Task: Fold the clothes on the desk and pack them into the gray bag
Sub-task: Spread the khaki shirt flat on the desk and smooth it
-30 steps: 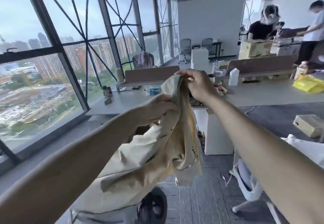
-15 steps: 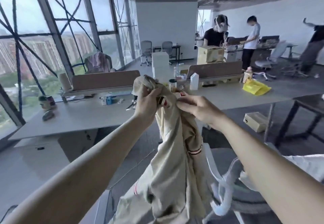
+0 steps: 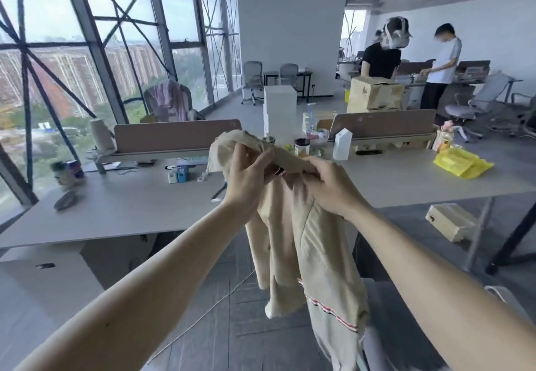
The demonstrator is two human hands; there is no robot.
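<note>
Head view, garment: the beige garment (image 3: pixel 301 243) hangs in mid-air, bunched, in front of the desk (image 3: pixel 139 211).
Grip: left hand (image 3: pixel 249 180) and right hand (image 3: pixel 330 188) both pinch its top edge, close together.
Risk: a bunched hold could let an edge slip, so the fold comes out crooked.
Bag: no gray bag in view.
Change: half a second ago the hands sat nearly touching; now they spread slightly along the edge.
</note>
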